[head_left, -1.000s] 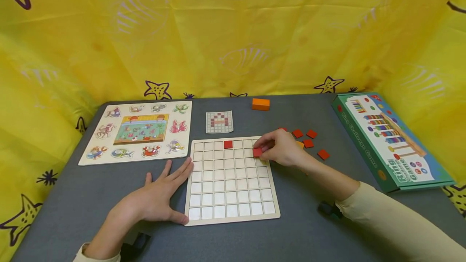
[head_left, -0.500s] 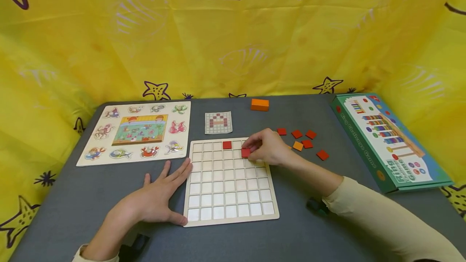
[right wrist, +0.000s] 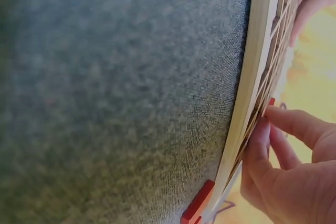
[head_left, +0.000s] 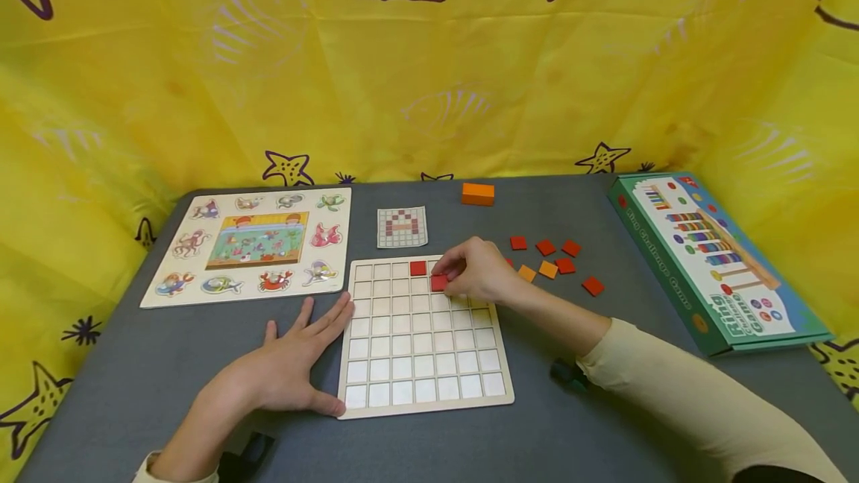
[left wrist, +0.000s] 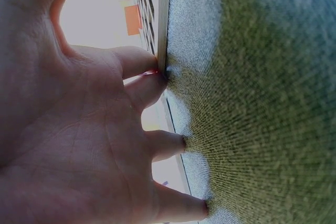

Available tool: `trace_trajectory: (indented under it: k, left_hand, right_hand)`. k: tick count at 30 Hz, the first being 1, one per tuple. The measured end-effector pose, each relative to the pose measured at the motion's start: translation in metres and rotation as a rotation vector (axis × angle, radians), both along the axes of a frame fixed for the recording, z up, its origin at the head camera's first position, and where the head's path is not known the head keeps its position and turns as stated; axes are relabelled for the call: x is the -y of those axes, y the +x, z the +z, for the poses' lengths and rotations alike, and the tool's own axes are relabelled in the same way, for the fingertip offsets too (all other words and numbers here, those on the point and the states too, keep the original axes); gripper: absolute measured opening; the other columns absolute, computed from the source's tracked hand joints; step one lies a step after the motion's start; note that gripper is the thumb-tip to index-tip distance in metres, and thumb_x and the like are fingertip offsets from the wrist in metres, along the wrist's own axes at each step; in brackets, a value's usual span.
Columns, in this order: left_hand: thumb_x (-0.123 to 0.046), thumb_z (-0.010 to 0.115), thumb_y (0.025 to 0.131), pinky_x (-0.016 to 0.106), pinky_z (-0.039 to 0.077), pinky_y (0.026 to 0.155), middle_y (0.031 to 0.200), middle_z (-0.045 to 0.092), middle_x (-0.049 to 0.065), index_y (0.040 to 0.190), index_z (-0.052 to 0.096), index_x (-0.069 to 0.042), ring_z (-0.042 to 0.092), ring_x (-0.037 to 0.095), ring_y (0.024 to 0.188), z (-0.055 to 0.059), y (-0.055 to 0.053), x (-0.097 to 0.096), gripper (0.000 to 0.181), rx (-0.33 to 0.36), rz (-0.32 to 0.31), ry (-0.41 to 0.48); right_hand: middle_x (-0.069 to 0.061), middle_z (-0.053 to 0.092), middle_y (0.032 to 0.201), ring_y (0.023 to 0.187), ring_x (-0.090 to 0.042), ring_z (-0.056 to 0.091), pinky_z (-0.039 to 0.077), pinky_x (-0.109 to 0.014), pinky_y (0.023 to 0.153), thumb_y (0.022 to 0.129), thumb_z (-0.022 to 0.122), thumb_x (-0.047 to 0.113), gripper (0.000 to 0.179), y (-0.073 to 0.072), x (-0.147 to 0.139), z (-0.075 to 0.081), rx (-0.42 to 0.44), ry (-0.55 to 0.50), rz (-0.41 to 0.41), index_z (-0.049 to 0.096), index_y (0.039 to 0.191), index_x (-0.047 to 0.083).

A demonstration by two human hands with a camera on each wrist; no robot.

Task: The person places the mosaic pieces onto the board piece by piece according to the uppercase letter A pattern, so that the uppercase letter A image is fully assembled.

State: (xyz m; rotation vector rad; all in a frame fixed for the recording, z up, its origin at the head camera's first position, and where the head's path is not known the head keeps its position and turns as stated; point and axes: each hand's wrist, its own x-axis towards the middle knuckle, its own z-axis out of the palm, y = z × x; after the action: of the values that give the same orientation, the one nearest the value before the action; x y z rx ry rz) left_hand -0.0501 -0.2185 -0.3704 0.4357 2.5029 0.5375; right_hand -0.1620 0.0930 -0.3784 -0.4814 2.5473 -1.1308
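Note:
A pale wooden grid board point(head_left: 429, 410) lies on the dark table in the head view. One red square tile point(head_left: 418, 268) sits in its top row. My right hand point(head_left: 478, 270) pinches a second red tile point(head_left: 439, 283) between thumb and fingers, over the second row, just right of and below the first. In the right wrist view only a sliver of that held tile point(right wrist: 271, 101) shows past the fingertips. With fingers spread, my left hand point(head_left: 285, 360) rests on the table at the board's left side, thumb and fingertips touching its edge, as the left wrist view also shows.
Several loose red tiles point(head_left: 545, 247) and two orange tiles point(head_left: 547, 269) lie right of the board. Behind it are a small pattern card point(head_left: 402, 227) and an orange block point(head_left: 478, 194). A sea-animal puzzle point(head_left: 244, 248) lies left, a green game box point(head_left: 718, 263) right.
My right hand has carried the red tile leftward over the board, toward the placed tile. The loose tiles behind it have come into fuller view. My left hand stays in place.

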Motion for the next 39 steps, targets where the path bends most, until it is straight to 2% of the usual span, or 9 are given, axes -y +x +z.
trace_trajectory:
  k: [13,39]
  left_hand:
    - [-0.064,0.091,0.066,0.094,-0.003,0.098,0.178,-0.001,-0.003,0.170,0.010,-0.028,-0.006,0.055,0.157,0.0000,-0.0001,0.0000,0.136,0.005,-0.006,-0.011]
    - [-0.062,0.092,0.066,0.093,-0.004,0.099,0.177,-0.002,-0.005,0.169,0.009,-0.029,-0.007,0.054,0.158,-0.0014,-0.0004,-0.0002,0.136,0.005,0.003,0.005]
  right_hand:
    - [-0.001,0.074,0.085,0.079,-0.015,0.063,0.053,-0.027,0.070,0.074,0.081,-0.003,0.029,-0.0039,0.0054,0.0006,0.003,0.058,0.025,0.084,0.098,0.012]
    - [0.001,0.071,0.083,0.081,-0.017,0.061,0.051,-0.026,0.070,0.073,0.078,-0.006,0.031,-0.0046,0.0088,0.0039,0.024,0.105,0.012,0.083,0.095,0.015]
